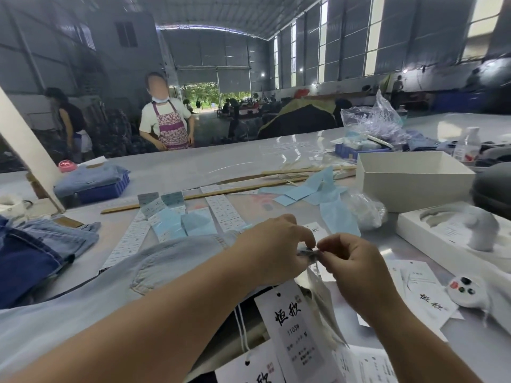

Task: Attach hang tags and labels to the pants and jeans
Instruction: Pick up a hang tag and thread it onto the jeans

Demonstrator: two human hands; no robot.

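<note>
Pale blue jeans [154,275] lie across the table in front of me, back pocket up. My left hand [273,247] and my right hand [351,269] meet above their waistband, both pinching a small grey piece [309,252] of the jeans or a tag string; which it is I cannot tell. A white hang tag [296,324] with black characters hangs below my hands, with a clear plastic sleeve [323,302] beside it. More white tags [425,291] lie to the right. Strips of sticker labels [226,211] and blue label sheets [171,222] lie beyond the jeans.
Darker jeans [33,250] are piled at the left. A white box [412,178] and a foam tray [448,233] stand at the right, a white controller [467,288] near them. Wooden sticks [243,186] cross the table. A person in an apron [166,117] stands behind it.
</note>
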